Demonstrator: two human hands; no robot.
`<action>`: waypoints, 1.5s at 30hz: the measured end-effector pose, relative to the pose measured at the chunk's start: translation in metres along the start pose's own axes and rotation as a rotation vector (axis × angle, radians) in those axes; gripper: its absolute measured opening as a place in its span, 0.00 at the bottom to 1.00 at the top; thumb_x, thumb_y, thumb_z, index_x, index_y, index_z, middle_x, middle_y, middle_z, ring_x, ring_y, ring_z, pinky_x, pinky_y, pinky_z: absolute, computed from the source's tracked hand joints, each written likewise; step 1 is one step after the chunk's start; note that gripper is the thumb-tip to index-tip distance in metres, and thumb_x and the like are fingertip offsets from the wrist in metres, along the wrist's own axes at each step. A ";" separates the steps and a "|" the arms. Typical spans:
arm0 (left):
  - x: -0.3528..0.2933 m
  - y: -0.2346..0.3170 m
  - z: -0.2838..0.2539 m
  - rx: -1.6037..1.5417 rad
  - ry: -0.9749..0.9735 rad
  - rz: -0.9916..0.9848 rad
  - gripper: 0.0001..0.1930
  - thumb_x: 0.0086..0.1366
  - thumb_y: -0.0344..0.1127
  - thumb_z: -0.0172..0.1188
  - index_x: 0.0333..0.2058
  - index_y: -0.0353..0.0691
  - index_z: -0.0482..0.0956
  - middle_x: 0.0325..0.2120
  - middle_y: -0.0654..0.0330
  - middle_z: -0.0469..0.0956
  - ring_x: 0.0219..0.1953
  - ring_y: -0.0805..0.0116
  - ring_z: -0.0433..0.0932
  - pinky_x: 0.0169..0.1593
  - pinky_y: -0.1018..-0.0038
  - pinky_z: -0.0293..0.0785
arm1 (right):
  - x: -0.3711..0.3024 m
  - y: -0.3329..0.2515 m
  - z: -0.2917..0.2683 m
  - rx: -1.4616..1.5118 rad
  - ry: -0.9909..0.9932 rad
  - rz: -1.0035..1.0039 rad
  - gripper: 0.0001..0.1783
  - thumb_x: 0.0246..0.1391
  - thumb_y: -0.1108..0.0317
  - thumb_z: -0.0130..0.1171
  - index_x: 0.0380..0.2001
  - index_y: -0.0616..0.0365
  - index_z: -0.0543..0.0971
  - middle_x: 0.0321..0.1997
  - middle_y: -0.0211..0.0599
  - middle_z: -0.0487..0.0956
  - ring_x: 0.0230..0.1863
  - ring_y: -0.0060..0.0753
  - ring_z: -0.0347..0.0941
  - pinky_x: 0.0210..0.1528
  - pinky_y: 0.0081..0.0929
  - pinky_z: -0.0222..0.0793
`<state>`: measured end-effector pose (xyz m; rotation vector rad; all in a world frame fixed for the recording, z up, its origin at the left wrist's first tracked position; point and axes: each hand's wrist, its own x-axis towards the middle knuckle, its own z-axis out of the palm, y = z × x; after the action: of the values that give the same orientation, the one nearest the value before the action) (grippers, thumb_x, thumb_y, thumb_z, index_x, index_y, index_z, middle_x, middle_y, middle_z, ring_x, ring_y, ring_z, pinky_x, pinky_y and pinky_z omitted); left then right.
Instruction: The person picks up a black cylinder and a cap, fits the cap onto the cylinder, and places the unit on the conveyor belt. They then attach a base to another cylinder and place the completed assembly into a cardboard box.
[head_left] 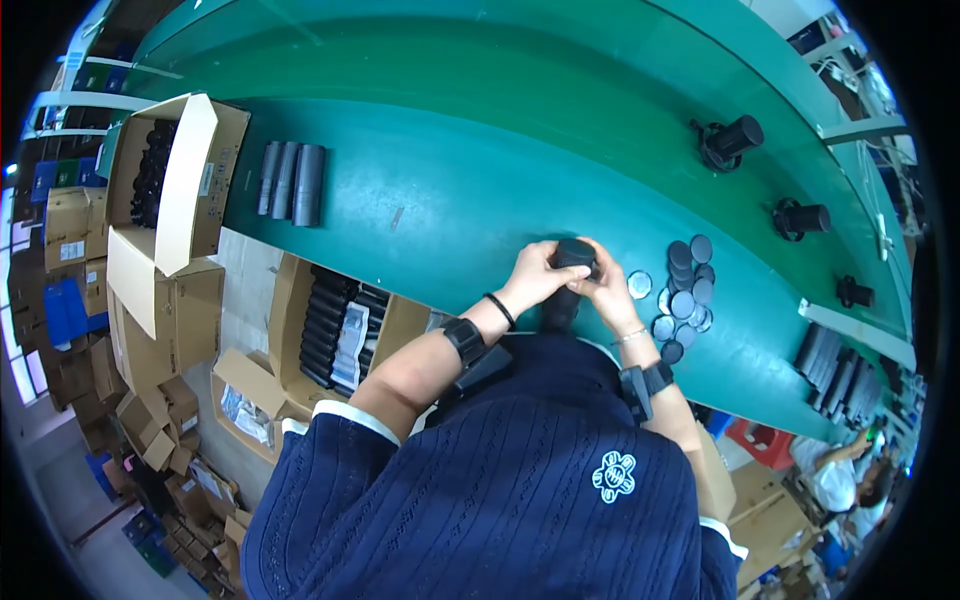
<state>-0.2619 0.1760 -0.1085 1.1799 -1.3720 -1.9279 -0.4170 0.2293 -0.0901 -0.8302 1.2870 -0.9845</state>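
Observation:
At the near edge of the green workbench, a black cylinder (574,252) stands between my two hands, its round end facing up. My left hand (536,277) closes on its left side, with the thumb across the front. From the right, my right hand (606,292) wraps its fingers round the same upper end. Below my hands, the lower part of the cylinder (558,313) shows dark in front of my shirt. Just right of my right hand lies a loose group of round black discs, like caps (682,304). One shiny disc (639,285) lies nearest to that hand.
Three dark tubes (292,184) lie side by side at the bench's left. Open cardboard boxes (205,200) with black parts stand beyond its left end and below its edge. Black cylindrical fixtures (738,138) project along the far right. More dark tubes (838,370) are stacked at right, near another person.

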 end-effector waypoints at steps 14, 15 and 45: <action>-0.006 0.010 -0.003 0.030 -0.064 0.044 0.30 0.57 0.45 0.69 0.52 0.32 0.71 0.41 0.59 0.77 0.45 0.69 0.74 0.51 0.71 0.71 | -0.004 0.003 0.002 0.058 0.002 -0.046 0.38 0.45 0.78 0.67 0.60 0.59 0.65 0.51 0.32 0.73 0.50 0.26 0.70 0.54 0.25 0.68; -0.005 0.009 -0.006 0.029 -0.063 0.043 0.30 0.57 0.45 0.69 0.52 0.32 0.71 0.41 0.59 0.77 0.45 0.69 0.74 0.51 0.71 0.71 | -0.004 0.001 0.001 0.217 -0.047 0.027 0.39 0.44 0.78 0.68 0.61 0.58 0.64 0.52 0.31 0.73 0.51 0.26 0.70 0.53 0.25 0.69; -0.004 0.002 -0.005 0.126 -0.016 0.047 0.21 0.53 0.35 0.72 0.43 0.33 0.78 0.34 0.59 0.82 0.36 0.74 0.79 0.40 0.74 0.77 | -0.009 0.000 -0.001 -0.242 -0.029 -0.077 0.37 0.44 0.82 0.64 0.60 0.62 0.64 0.52 0.33 0.74 0.52 0.26 0.71 0.52 0.25 0.70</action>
<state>-0.2555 0.1759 -0.1056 1.1813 -1.5352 -1.8459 -0.4185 0.2377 -0.0864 -1.0832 1.3752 -0.8845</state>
